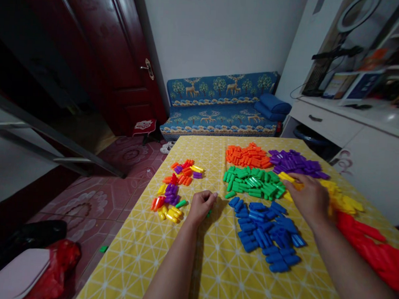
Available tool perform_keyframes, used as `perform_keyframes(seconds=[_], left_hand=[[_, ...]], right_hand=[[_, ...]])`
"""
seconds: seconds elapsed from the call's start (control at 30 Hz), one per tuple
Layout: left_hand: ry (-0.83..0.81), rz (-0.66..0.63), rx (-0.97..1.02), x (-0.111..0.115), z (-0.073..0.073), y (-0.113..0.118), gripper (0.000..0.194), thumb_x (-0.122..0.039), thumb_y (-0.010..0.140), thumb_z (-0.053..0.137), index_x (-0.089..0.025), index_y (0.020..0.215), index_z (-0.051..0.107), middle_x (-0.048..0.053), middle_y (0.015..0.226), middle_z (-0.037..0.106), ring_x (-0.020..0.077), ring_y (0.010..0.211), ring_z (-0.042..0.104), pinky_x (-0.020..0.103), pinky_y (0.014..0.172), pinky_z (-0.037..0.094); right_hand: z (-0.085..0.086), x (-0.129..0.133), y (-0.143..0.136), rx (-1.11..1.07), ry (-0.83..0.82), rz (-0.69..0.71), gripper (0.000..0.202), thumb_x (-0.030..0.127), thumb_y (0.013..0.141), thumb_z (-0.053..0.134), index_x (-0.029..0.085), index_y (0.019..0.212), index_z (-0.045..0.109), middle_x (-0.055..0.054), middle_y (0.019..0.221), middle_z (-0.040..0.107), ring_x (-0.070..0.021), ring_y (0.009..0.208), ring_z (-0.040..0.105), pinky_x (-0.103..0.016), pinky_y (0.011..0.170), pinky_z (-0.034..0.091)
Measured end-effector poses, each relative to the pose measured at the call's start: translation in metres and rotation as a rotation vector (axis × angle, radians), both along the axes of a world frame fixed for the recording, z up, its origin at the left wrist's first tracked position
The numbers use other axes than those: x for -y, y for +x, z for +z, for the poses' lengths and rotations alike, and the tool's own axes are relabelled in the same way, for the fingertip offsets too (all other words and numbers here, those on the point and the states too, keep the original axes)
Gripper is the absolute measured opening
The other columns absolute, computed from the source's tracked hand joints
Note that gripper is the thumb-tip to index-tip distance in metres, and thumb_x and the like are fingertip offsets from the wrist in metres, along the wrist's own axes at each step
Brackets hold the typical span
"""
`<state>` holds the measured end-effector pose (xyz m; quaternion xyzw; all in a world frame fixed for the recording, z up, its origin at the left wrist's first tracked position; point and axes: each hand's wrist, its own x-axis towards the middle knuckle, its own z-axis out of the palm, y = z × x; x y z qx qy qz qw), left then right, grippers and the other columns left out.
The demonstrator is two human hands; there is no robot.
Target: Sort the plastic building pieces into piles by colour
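My left hand (202, 205) is curled closed low over the yellow patterned tablecloth (214, 264). A bit of a green plastic block (209, 213) shows at its underside; whether the fingers hold it is hidden. To its left lies a loose mix of orange, red, yellow, purple and green blocks, among them purple blocks (171, 193). On the right, my right hand (308, 197) pinches a yellow block (286, 176) at its fingertips, above the left end of the yellow pile (338, 196). That hand partly covers the pile. Close by are the green pile (254, 182) and purple pile (294, 162).
An orange pile (247, 156) lies at the back, a blue pile (268, 232) nearer me, and a red pile (370, 245) under my right forearm. Beyond the table stands a blue sofa (217, 119). A white cabinet (359, 134) flanks the right side. One green block (103, 249) is on the floor.
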<state>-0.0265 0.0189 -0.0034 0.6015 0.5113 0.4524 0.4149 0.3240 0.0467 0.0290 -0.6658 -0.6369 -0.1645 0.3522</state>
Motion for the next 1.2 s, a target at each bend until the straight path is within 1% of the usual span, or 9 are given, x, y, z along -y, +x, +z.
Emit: perform_keyframes(seconds=[0.13, 0.27, 0.47, 0.57, 0.67, 0.8, 0.9, 1.03, 1.2], left_hand=[[-0.023, -0.011, 0.01, -0.001, -0.004, 0.0, 0.048, -0.055, 0.085, 0.056, -0.017, 0.056, 0.046, -0.005, 0.051, 0.039, 0.008, 0.05, 0.034, 0.022, 0.05, 0.026], [-0.027, -0.014, 0.025, 0.0, 0.0, 0.001, 0.049, -0.055, 0.084, 0.056, -0.018, 0.055, 0.044, -0.005, 0.05, 0.038, 0.0078, 0.049, 0.033, 0.022, 0.05, 0.026], [-0.012, 0.001, 0.02, 0.002, 0.008, 0.002, 0.052, -0.059, 0.081, 0.057, -0.018, 0.052, 0.044, -0.005, 0.049, 0.039, 0.0081, 0.049, 0.033, 0.023, 0.05, 0.027], [-0.037, 0.037, 0.069, 0.002, 0.011, 0.002, 0.056, -0.066, 0.082, 0.052, -0.016, 0.056, 0.055, -0.002, 0.05, 0.046, 0.0104, 0.05, 0.04, 0.025, 0.051, 0.031], [-0.038, 0.091, 0.185, 0.001, 0.011, 0.001, 0.062, -0.071, 0.082, 0.048, -0.015, 0.062, 0.064, 0.001, 0.053, 0.052, 0.013, 0.053, 0.047, 0.026, 0.054, 0.035], [-0.039, 0.187, 0.401, 0.0, 0.006, -0.001, 0.061, -0.072, 0.082, 0.047, -0.015, 0.069, 0.067, 0.003, 0.058, 0.057, 0.0131, 0.055, 0.051, 0.025, 0.055, 0.037], [-0.055, 0.283, 0.62, -0.002, 0.005, -0.004, 0.058, -0.072, 0.08, 0.052, -0.016, 0.072, 0.066, 0.002, 0.062, 0.058, 0.0125, 0.057, 0.053, 0.024, 0.055, 0.039], [-0.063, 0.354, 0.793, -0.006, 0.008, -0.006, 0.057, -0.073, 0.071, 0.059, -0.016, 0.069, 0.062, 0.001, 0.061, 0.056, 0.0114, 0.058, 0.054, 0.023, 0.058, 0.042], [-0.107, 0.343, 0.821, -0.009, 0.009, -0.006, 0.058, -0.075, 0.069, 0.059, -0.016, 0.068, 0.061, 0.001, 0.061, 0.058, 0.0114, 0.059, 0.056, 0.024, 0.06, 0.043]], right_hand=[[0.008, -0.001, 0.049, -0.068, 0.038, -0.187, 0.033, 0.046, 0.086, 0.053, 0.022, 0.099, 0.07, -0.015, 0.091, 0.069, -0.0288, 0.082, 0.061, -0.036, 0.065, 0.037], [0.001, -0.004, 0.082, -0.084, -0.07, -0.316, 0.035, 0.05, 0.08, 0.051, 0.024, 0.094, 0.07, -0.017, 0.091, 0.067, -0.0315, 0.077, 0.059, -0.037, 0.061, 0.031], [-0.008, -0.006, 0.085, -0.068, -0.069, -0.277, 0.034, 0.051, 0.076, 0.051, 0.025, 0.087, 0.07, -0.017, 0.089, 0.064, -0.0328, 0.082, 0.057, -0.043, 0.066, 0.035], [0.005, 0.001, 0.048, -0.096, 0.097, -0.159, 0.036, 0.051, 0.081, 0.049, 0.022, 0.088, 0.07, -0.017, 0.098, 0.066, -0.0331, 0.094, 0.058, -0.047, 0.077, 0.042], [0.016, 0.019, -0.023, -0.211, 0.156, 0.142, 0.03, 0.044, 0.085, 0.052, 0.02, 0.091, 0.07, -0.013, 0.099, 0.068, -0.0275, 0.097, 0.061, -0.044, 0.089, 0.047], [0.005, 0.059, -0.138, -0.446, -0.138, 0.53, 0.018, 0.027, 0.089, 0.054, 0.022, 0.098, 0.068, -0.007, 0.106, 0.066, -0.019, 0.09, 0.065, -0.033, 0.078, 0.054], [-0.011, 0.081, -0.203, -0.383, -0.355, 0.677, 0.032, 0.011, 0.084, 0.053, 0.022, 0.11, 0.067, -0.008, 0.121, 0.063, -0.0201, 0.105, 0.064, -0.034, 0.089, 0.053], [-0.019, 0.084, -0.24, -0.169, -0.518, 0.626, 0.045, 0.007, 0.076, 0.062, 0.023, 0.118, 0.065, -0.01, 0.134, 0.056, -0.0265, 0.114, 0.059, -0.039, 0.092, 0.051], [-0.014, 0.078, -0.246, 0.022, -0.521, 0.598, 0.032, 0.006, 0.078, 0.058, 0.026, 0.1, 0.067, -0.005, 0.104, 0.064, -0.0222, 0.097, 0.061, -0.031, 0.076, 0.049]])
